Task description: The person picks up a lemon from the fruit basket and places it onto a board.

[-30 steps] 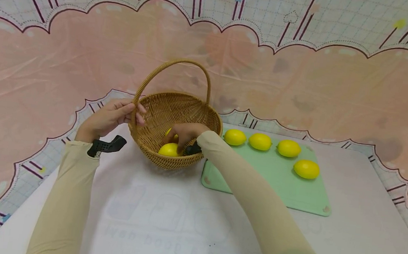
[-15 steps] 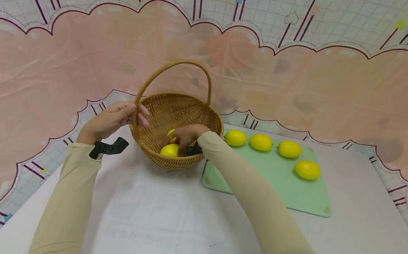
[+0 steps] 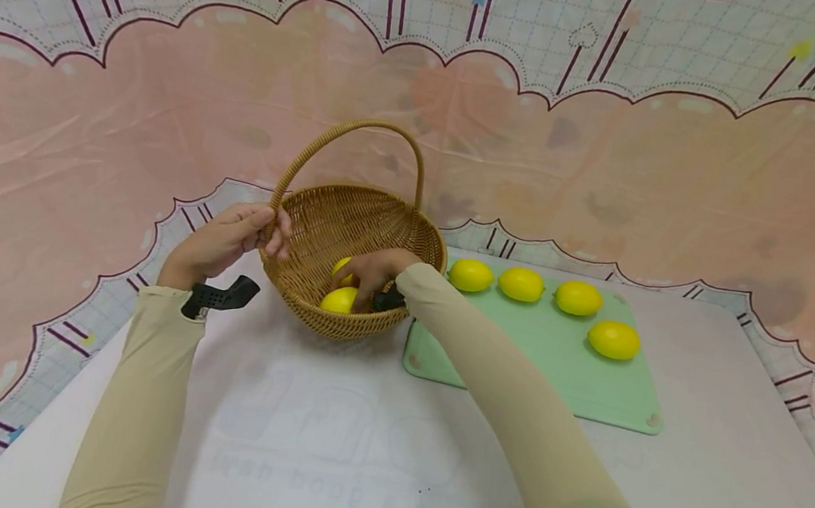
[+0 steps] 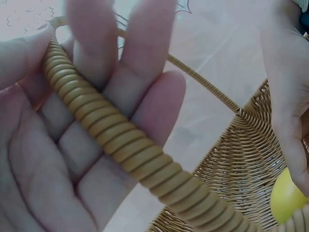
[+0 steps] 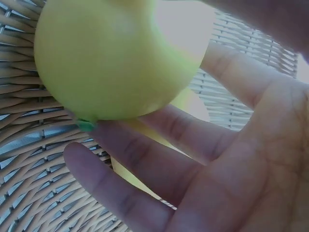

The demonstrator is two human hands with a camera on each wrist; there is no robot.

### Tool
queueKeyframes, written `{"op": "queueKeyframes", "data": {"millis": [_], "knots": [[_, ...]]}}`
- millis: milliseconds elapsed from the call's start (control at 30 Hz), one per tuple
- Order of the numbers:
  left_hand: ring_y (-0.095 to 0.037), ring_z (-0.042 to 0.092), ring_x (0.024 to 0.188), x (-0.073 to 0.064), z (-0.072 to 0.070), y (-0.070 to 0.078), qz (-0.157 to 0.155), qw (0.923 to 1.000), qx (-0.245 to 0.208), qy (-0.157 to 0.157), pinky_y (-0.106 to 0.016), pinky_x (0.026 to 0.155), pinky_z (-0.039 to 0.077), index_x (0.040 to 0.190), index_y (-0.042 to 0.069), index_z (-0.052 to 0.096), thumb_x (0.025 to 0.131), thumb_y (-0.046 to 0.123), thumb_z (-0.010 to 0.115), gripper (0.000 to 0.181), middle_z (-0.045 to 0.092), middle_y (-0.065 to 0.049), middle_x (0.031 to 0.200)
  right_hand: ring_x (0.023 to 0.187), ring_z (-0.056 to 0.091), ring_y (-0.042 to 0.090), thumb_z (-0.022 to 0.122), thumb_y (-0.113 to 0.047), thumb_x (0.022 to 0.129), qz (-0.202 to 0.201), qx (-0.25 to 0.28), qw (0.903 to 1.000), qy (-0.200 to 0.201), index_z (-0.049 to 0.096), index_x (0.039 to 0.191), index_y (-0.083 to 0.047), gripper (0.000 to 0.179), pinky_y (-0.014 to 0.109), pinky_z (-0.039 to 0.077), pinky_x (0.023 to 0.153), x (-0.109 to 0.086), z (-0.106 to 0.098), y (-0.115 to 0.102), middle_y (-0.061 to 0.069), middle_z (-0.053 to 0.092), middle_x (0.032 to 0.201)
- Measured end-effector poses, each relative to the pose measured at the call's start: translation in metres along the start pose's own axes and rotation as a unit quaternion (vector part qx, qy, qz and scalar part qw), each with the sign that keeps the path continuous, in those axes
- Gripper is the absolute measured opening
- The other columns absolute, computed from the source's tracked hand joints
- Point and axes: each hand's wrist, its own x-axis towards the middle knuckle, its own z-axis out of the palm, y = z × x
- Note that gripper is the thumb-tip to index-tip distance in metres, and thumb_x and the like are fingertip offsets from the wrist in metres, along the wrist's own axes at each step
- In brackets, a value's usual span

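Note:
A wicker basket [image 3: 340, 213] with a tall arched handle stands on the table, its opening facing me. My left hand [image 3: 224, 235] holds the left foot of the handle; the left wrist view shows the fingers bent round the ribbed handle [image 4: 116, 133]. Inside the basket, my right hand [image 3: 369, 273] reaches down to a yellow lemon [image 3: 338, 300] near the front rim. From the right wrist, this lemon [image 5: 120, 58], with a green tip, sits between thumb and fingers. A second lemon [image 3: 342, 268] lies behind it, partly covered by the hand.
To the basket's right lies a light green cutting board [image 3: 517, 350] with several lemons [image 3: 520, 284] along its back and right side. A white printed cloth covers the table [image 3: 323, 462]. Behind stands a pink patterned backdrop [image 3: 539, 160].
The fingers of my left hand have drawn in closer round the handle. My right hand stays at the lemon in the basket, nearly unmoved.

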Motion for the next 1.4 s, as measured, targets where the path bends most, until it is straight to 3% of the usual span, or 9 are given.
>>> {"op": "queueKeyframes", "data": {"millis": [67,233,467,800,1067,1200,1400], "knots": [[-0.014,0.059,0.070,0.000,0.001,0.000,-0.004,1.0000,0.001,0.002,-0.023,0.071,0.048,0.088,0.009,0.055,0.104,0.022,0.028,0.035,0.052,0.003,0.069,0.129,0.045,0.025,0.067,-0.019,0.087,0.000,0.004,1.0000,0.000,0.044,0.140,-0.018,0.058,0.031,0.046,0.097,0.000,0.000,0.000,0.011,0.041,0.143],[-0.017,0.050,0.066,0.001,0.001,0.000,-0.002,1.0000,0.000,-0.007,-0.025,0.067,0.044,0.084,0.009,0.049,0.104,0.023,0.026,0.033,0.041,0.000,0.067,0.126,0.046,0.025,0.067,-0.015,0.086,-0.005,0.032,0.9995,0.002,0.046,0.137,-0.017,0.056,0.028,0.047,0.091,-0.001,0.000,0.000,0.012,0.043,0.141],[-0.021,0.046,0.065,0.001,0.000,-0.002,0.009,0.9999,-0.006,-0.013,-0.029,0.065,0.043,0.084,0.009,0.049,0.105,0.023,0.026,0.034,0.037,-0.006,0.067,0.104,0.053,0.020,0.070,-0.014,0.083,-0.006,0.068,0.9974,0.024,0.048,0.135,-0.018,0.057,0.022,0.047,0.070,-0.003,-0.001,-0.001,0.017,0.048,0.136],[-0.009,0.057,0.073,-0.002,0.002,-0.003,0.012,0.9996,-0.016,0.019,-0.020,0.072,0.049,0.090,0.010,0.057,0.104,0.023,0.029,0.034,0.057,0.005,0.079,0.122,0.049,0.025,0.072,-0.018,0.080,-0.047,0.046,0.9964,0.054,0.051,0.131,-0.016,0.055,0.028,0.051,0.085,-0.013,-0.011,-0.003,0.011,0.045,0.137],[-0.008,0.061,0.071,-0.001,0.013,-0.006,0.030,0.9950,-0.049,0.082,-0.019,0.072,0.051,0.093,0.008,0.063,0.104,0.017,0.031,0.035,0.065,0.005,0.077,0.114,0.054,0.024,0.072,-0.013,0.080,-0.074,0.088,0.9910,0.068,0.048,0.134,-0.010,0.059,0.030,0.054,0.084,-0.031,-0.024,-0.007,0.013,0.049,0.136],[-0.007,0.060,0.069,0.000,0.017,-0.007,0.037,0.9914,-0.052,0.114,-0.018,0.069,0.051,0.091,0.009,0.063,0.103,0.018,0.032,0.035,0.065,0.005,0.074,0.115,0.053,0.022,0.071,-0.013,0.079,-0.092,0.077,0.9883,0.094,0.051,0.131,-0.010,0.056,0.030,0.050,0.089,-0.042,-0.028,-0.003,0.011,0.054,0.133],[-0.007,0.061,0.067,0.002,0.017,-0.007,0.042,0.9915,-0.046,0.114,-0.019,0.065,0.051,0.091,0.009,0.064,0.103,0.022,0.035,0.034,0.065,0.005,0.073,0.107,0.054,0.020,0.072,-0.014,0.079,-0.117,0.045,0.9808,0.149,0.055,0.127,-0.012,0.051,0.029,0.048,0.090,-0.062,-0.027,0.006,0.007,0.057,0.127]]}}
